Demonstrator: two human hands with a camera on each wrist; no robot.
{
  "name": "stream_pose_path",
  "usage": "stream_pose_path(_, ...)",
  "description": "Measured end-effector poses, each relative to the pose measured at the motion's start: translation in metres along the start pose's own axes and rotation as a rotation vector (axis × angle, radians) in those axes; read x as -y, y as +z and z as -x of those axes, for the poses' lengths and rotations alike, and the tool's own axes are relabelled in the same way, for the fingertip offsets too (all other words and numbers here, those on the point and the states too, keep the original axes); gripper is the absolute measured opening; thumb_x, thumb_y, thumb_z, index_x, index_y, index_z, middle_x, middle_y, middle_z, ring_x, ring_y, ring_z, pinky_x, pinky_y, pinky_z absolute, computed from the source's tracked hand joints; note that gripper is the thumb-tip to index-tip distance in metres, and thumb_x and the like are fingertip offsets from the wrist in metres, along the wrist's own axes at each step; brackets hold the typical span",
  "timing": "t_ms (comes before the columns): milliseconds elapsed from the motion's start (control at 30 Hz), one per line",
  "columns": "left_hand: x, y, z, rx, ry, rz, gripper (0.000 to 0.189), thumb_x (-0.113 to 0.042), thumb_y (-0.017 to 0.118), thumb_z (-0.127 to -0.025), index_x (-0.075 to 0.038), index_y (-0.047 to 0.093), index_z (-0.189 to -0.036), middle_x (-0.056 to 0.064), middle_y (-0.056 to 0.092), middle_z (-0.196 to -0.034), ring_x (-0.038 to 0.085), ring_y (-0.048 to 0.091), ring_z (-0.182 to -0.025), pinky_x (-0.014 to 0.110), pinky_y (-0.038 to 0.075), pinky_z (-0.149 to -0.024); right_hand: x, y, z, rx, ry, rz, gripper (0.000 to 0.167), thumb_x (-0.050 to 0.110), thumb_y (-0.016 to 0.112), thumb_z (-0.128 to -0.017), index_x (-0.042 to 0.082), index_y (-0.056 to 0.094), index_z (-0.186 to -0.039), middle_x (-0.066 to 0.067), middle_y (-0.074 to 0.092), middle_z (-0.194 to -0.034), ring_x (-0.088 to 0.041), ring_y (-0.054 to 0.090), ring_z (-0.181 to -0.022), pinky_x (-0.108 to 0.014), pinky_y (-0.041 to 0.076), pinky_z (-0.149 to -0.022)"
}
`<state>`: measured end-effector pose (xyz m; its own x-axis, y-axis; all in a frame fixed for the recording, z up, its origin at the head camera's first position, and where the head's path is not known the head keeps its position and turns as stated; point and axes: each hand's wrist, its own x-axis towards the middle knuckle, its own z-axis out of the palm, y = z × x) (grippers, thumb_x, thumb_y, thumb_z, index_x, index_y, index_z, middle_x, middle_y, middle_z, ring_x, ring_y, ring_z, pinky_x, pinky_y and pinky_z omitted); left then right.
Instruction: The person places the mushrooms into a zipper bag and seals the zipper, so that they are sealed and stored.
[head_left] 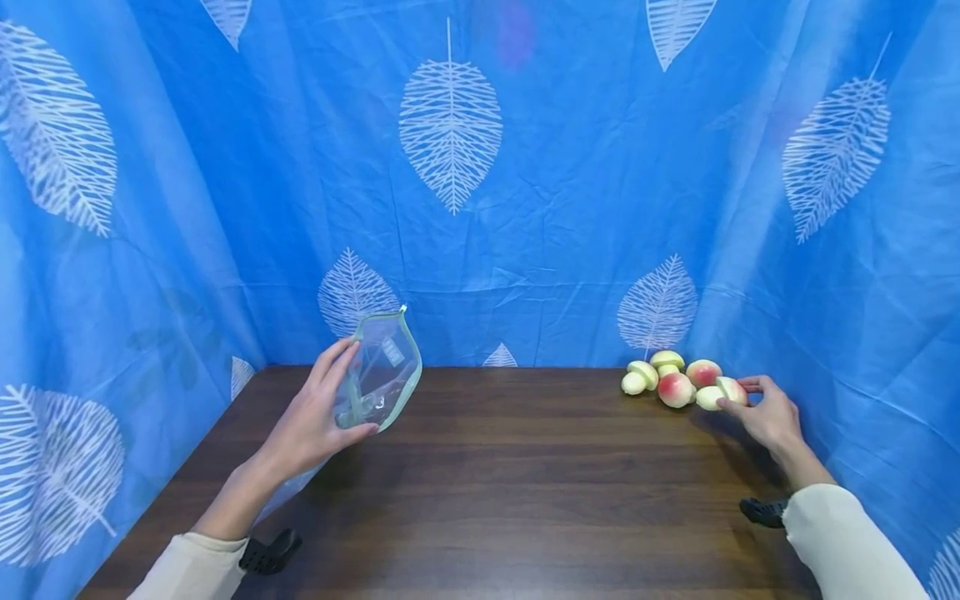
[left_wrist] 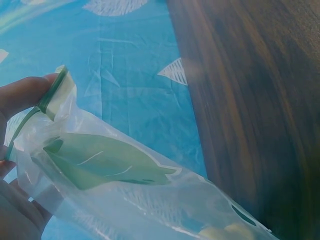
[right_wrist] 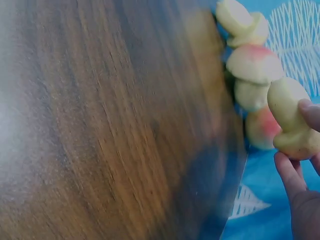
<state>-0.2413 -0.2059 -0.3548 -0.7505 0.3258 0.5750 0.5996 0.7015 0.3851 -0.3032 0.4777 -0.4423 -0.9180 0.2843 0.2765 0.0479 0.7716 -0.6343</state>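
Note:
On the left side, my left hand [head_left: 311, 423] holds a clear zip bag [left_wrist: 110, 160] with a green zip edge and a green leaf print. The bag's mouth gapes toward the right, fingers at its upper edge and thumb at the lower. Something pale yellow shows blurred through the film low in the left wrist view. At the right, my right hand [head_left: 774, 421] pinches a toy mushroom [right_wrist: 289, 107] with a pale stem and a pink-tinged cap. Beside it are several similar mushrooms, including a red-topped mushroom [head_left: 677, 390] and a pale one [head_left: 640, 377].
A dark brown wooden table [head_left: 525, 483] spans the space between the hands. Blue curtains [head_left: 555, 208] with white leaf prints hang behind it and along both sides. The mushroom group lies at the table's far right edge, against the curtain.

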Motion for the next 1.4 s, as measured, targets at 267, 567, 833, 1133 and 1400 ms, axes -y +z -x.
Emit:
stream_pose_path(267,-0.002,0.000,-0.001,0.019,-0.010,0.000,0.110,-0.011,0.099,-0.068,0.004,0.034,-0.156,0.021,0.028,-0.159,0.043,0.047,-0.126,0.064,0.051,-0.093,0.026,0.003,-0.004,0.018,-0.070,-0.004,0.072,0.044,0.072,-0.097,-0.008,0.047,-0.139,-0.039,0.047,-0.139,-0.058,0.053,-0.119,-0.063,0.051,-0.086)
stream_pose_path(567,-0.001,-0.002,0.001,0.012,-0.005,-0.006,0.111,-0.010,0.099,-0.068,0.004,0.034,-0.156,0.022,0.028,-0.159,0.043,0.047,-0.125,0.065,0.052,-0.092,0.052,0.012,-0.008,0.018,-0.153,-0.033,0.065,0.038,0.075,-0.097,-0.006,0.050,-0.138,-0.036,0.051,-0.137,-0.057,0.057,-0.118,-0.063,0.053,-0.087)
stream_pose_path(833,0.000,0.000,0.002,0.026,-0.007,0.008,0.110,-0.011,0.099,-0.068,0.004,0.034,-0.156,0.021,0.028,-0.159,0.043,0.048,-0.126,0.064,0.052,-0.092,0.068,0.027,-0.007,0.041,-0.226,-0.079,0.060,0.032,0.080,-0.093,-0.005,0.054,-0.133,-0.035,0.061,-0.125,-0.050,0.062,-0.114,-0.046,0.055,-0.084)
stream_pose_path(1133,0.001,0.004,0.003,0.033,-0.012,0.020,0.110,-0.012,0.099,-0.069,0.002,0.034,-0.157,0.020,0.027,-0.160,0.042,0.047,-0.126,0.063,0.052,-0.092,0.095,0.044,-0.004,0.124,-0.326,-0.187,0.051,0.017,0.080,-0.094,-0.008,0.054,-0.130,-0.035,0.055,-0.130,-0.052,0.063,-0.112,-0.012,0.048,-0.076)
stream_pose_path(1400,0.000,0.009,0.003,0.020,-0.012,0.008,0.112,-0.014,0.099,-0.069,0.000,0.033,-0.158,0.018,0.028,-0.160,0.041,0.049,-0.126,0.064,0.052,-0.093,0.119,0.067,0.003,0.168,-0.358,-0.218,0.051,0.020,0.082,-0.092,-0.004,0.057,-0.130,-0.027,0.057,-0.133,-0.049,0.064,-0.111,-0.023,0.055,-0.077)
